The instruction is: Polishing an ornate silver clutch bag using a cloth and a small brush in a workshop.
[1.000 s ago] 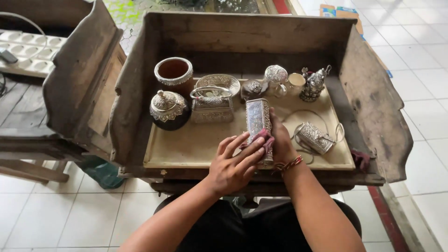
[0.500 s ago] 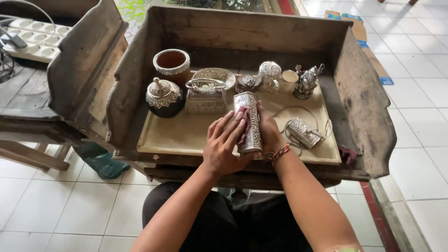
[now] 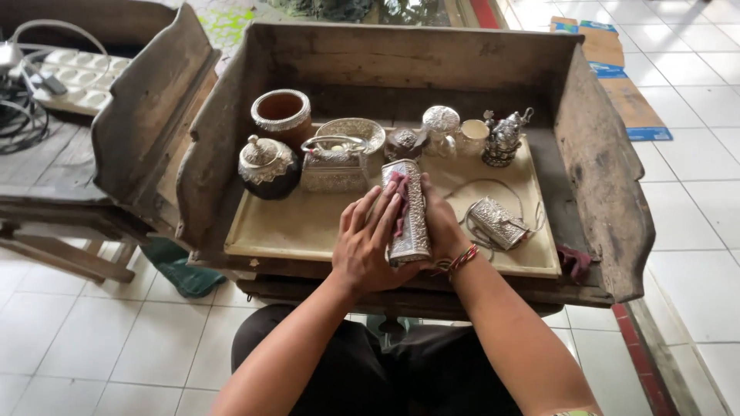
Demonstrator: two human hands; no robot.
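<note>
Fingers of the left hand lie flat and spread along a tall embossed silver cylinder, pressing a dark red cloth against its side; the right hand is wrapped round the cylinder from the other side, fingers closed on it, a red and white cord bracelet at the wrist. The cylinder stands nearly upright at six o'clock on the pale tray board, just inside the front lip.

As for progress, judging by the shine, the cylinder's upper half looks bright, and the cloth sits around its upper middle, so the rubbing seems well under way on this piece; how much of the hidden far side is done cannot be told. Other pieces wait behind it: a brown pot with a silver rim at eleven o'clock, a dark round lidded jar at ten, a silver basket with a handle just past the cylinder, a silver bowl at twelve, a small silver teapot at one, and a flat silver purse on a cord at three.

Room is tight at the back, where those pieces crowd the row. High worn walls of the wooden box close in at three and nine. Bare board lies at eight o'clock, left of the hands, the best open ground on the tray.
</note>
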